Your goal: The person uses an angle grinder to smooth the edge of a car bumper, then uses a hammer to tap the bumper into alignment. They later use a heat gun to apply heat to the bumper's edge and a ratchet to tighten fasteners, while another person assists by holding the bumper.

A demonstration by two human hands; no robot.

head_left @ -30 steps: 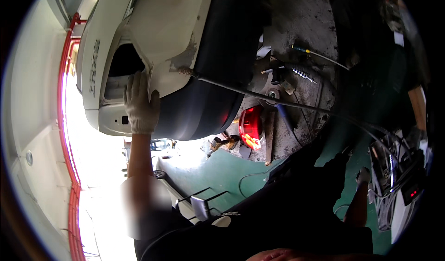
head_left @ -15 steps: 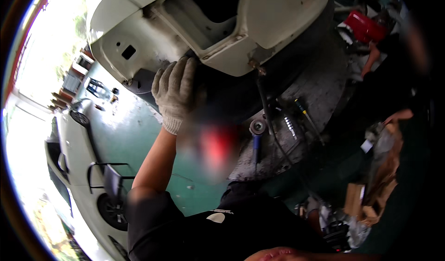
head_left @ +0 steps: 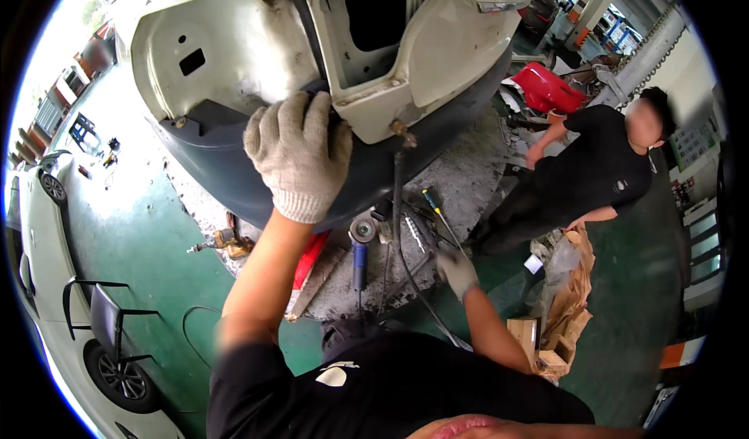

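My left hand (head_left: 300,158), in a knitted work glove, rests with stretched fingers on the upper edge of the dark grey bumper (head_left: 367,178). Its fingertips lie by the cream car body panel (head_left: 250,57), and the thumb stands apart. Lower right, my gloved right hand (head_left: 457,272) is low over the floor tools and smeared by motion; whether it holds something cannot be made out. Close to it lie a screwdriver (head_left: 431,199) with a yellow-and-dark handle and a silvery spring-like rod (head_left: 414,234). A black cable (head_left: 399,236) runs down from a rusty metal fitting (head_left: 403,133) on the panel.
A blue angle grinder (head_left: 360,263) and a yellowish power tool (head_left: 234,242) lie on the floor. Brown paper and cardboard (head_left: 573,299) lie right. A co-worker in black (head_left: 577,154) crouches near a red car part (head_left: 546,88). A black chair (head_left: 109,314) stands left by a parked car.
My view has shifted and brightened. My right hand now shows near the floor tools. My left hand stays at the bumper edge. The co-worker is now plainly in view.
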